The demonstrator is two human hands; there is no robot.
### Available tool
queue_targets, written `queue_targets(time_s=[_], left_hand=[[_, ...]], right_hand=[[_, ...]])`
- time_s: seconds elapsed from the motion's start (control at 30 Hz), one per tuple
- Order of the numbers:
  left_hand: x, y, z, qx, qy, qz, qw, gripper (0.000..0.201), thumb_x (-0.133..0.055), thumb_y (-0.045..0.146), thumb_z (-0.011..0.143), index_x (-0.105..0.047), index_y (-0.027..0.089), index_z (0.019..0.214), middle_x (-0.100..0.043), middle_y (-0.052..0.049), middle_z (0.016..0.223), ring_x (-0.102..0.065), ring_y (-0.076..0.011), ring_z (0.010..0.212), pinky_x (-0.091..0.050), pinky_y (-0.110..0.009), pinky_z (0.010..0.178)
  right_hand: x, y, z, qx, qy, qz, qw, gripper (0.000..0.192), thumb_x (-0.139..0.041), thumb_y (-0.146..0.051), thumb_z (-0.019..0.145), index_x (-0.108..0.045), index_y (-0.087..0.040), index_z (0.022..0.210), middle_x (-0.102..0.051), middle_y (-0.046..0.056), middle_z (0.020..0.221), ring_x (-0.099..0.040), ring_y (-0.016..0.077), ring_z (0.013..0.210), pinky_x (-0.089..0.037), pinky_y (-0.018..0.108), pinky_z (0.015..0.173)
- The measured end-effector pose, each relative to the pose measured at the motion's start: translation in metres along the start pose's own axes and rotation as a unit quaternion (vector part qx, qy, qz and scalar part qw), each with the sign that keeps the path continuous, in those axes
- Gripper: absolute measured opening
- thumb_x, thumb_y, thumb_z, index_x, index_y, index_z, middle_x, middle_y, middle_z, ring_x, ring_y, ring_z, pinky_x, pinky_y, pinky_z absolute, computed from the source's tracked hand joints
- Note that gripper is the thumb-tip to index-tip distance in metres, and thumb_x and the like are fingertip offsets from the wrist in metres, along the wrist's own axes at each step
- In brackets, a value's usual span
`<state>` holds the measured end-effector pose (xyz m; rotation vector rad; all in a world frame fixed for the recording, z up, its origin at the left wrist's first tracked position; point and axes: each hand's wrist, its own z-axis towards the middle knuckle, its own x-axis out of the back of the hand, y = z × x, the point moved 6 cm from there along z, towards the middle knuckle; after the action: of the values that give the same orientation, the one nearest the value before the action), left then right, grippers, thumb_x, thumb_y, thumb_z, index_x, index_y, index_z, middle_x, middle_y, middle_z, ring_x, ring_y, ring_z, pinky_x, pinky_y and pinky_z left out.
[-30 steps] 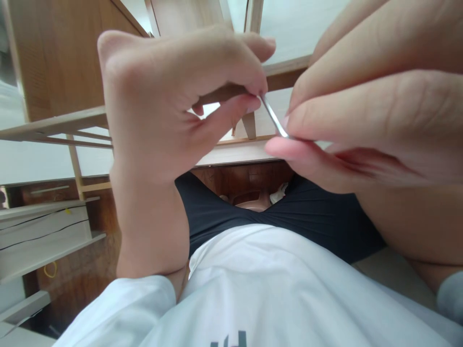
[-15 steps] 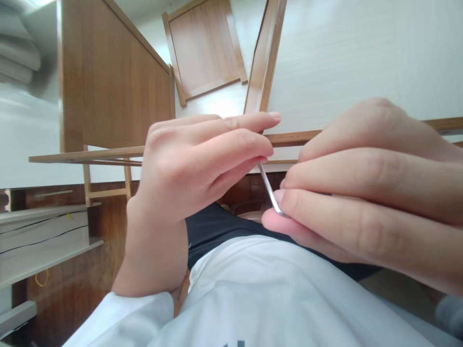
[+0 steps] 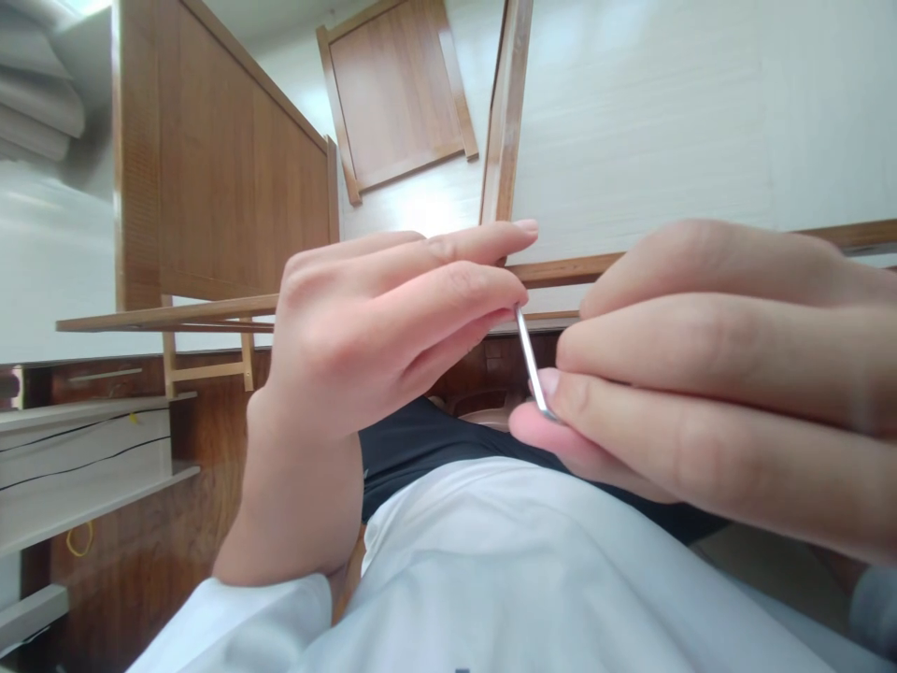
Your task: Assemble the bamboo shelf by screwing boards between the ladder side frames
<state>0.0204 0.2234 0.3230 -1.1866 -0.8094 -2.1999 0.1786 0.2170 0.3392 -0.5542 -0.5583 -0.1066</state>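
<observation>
A thin, bent metal rod that looks like a hex key [image 3: 533, 365] slants between my two hands. My right hand [image 3: 715, 374] pinches its lower, bent end between thumb and fingertips. Its upper end goes in under the fingertips of my left hand [image 3: 399, 318], whose fingers are closed about it; the left thumb is mostly hidden. Behind both hands runs a narrow wooden rail [image 3: 567, 271], and an upright wooden board [image 3: 501, 121] meets it just above my left fingertips. Whatever the upper end of the key sits in is covered by my left hand.
On the left stands a large wooden panel [image 3: 210, 159], with a slatted wooden frame [image 3: 210, 372] below it. Another framed panel [image 3: 399, 89] lies on the pale floor further off. White shelving [image 3: 84, 477] with dark cords is at lower left, near a yellow loop [image 3: 79, 539].
My right hand has shifted slightly to the right and turned a little, and the hex key's upper end has moved right with it. The left hand has hardly moved.
</observation>
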Motion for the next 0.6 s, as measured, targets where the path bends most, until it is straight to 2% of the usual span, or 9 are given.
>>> queue_targets(time_s=[0.1,0.2,0.33,0.5,0.6], left_hand=[[0.000,0.000,0.000,-0.004,0.016,-0.011,1.000,0.013,-0.066,0.017,0.094,-0.074,0.026,0.099,-0.076,0.010,0.124,-0.075,-0.0094,0.087,-0.060,-0.024,0.073],[0.001,0.001,0.000,0.000,0.031,-0.027,0.999,0.012,-0.071,0.015,0.090,-0.074,0.024,0.097,-0.077,0.007,0.122,-0.075,-0.0103,0.086,-0.061,-0.025,0.072],[0.001,0.000,-0.001,0.019,0.028,-0.021,0.999,0.012,-0.069,0.018,0.092,-0.073,0.028,0.097,-0.076,0.013,0.121,-0.077,-0.0135,0.090,-0.063,-0.027,0.071],[0.002,0.001,0.000,0.012,0.035,-0.020,0.999,0.014,-0.072,0.016,0.088,-0.073,0.027,0.098,-0.077,0.012,0.119,-0.078,-0.0122,0.092,-0.064,-0.024,0.074],[0.001,0.003,0.002,0.006,0.036,-0.005,0.999,0.015,-0.071,0.014,0.089,-0.073,0.026,0.097,-0.078,0.013,0.111,-0.079,-0.0143,0.091,-0.066,-0.026,0.076]], right_hand=[[-0.003,0.005,-0.004,0.037,-0.009,-0.018,0.999,0.047,-0.048,-0.038,0.105,-0.056,-0.030,0.059,-0.054,-0.005,0.059,-0.062,0.0124,0.064,-0.056,0.028,0.069],[-0.005,0.014,-0.009,0.011,-0.045,-0.018,0.999,0.042,-0.051,-0.038,0.104,-0.058,-0.032,0.063,-0.051,-0.003,0.058,-0.066,0.0172,0.072,-0.058,0.031,0.071],[-0.005,0.017,-0.013,-0.001,-0.090,-0.002,0.996,0.039,-0.053,-0.040,0.103,-0.061,-0.033,0.065,-0.053,-0.001,0.062,-0.069,0.0210,0.080,-0.059,0.034,0.072],[0.001,0.010,-0.007,0.039,-0.054,0.000,0.998,0.037,-0.066,-0.032,0.096,-0.060,-0.031,0.059,-0.056,-0.005,0.060,-0.064,0.0160,0.063,-0.059,0.031,0.070],[0.003,0.007,-0.001,0.024,-0.035,0.006,0.999,0.042,-0.058,-0.035,0.099,-0.059,-0.033,0.057,-0.055,-0.004,0.057,-0.065,0.0160,0.063,-0.060,0.029,0.066]])
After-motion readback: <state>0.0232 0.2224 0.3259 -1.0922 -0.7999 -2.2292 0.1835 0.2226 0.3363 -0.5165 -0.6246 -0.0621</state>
